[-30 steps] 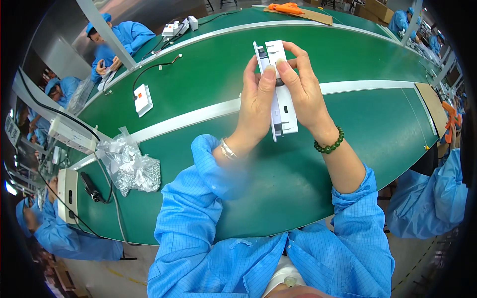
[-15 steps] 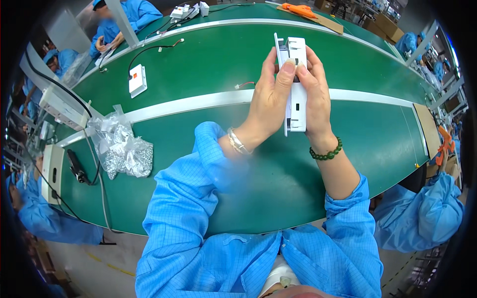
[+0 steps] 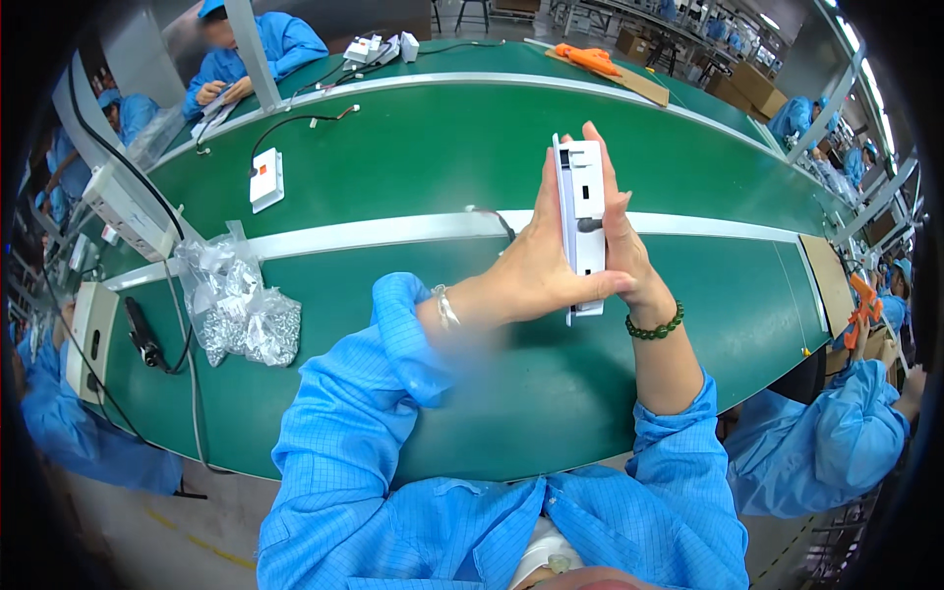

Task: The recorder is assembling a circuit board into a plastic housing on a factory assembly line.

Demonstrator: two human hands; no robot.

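A white rectangular plastic housing (image 3: 588, 202) stands edge-on above the bench, with slots and a dark round plug-like part (image 3: 588, 225) along its narrow side. My left hand (image 3: 541, 265) grips it from the left, the thumb lying across its lower part. From the right, my right hand (image 3: 626, 251) presses against it with fingers stretched upward and the thumb raised off the narrow side. A short dark lead (image 3: 505, 224) with a small pale connector shows left of the housing. Most of the left fingers are hidden behind the housing.
Clear bags of small metal parts (image 3: 246, 320) lie at left, near a black handheld tool (image 3: 144, 334) and cables. Beyond the white rail (image 3: 374, 231) lies a white box with a black cable (image 3: 266, 182). An orange tool (image 3: 588, 59) rests on cardboard. Co-workers in blue sit around.
Both thumbs have left the middle of the narrow side: the left slid lower, the right lifted. The right fingers have straightened. Housing and bench appear lower in the picture as the view shifted.
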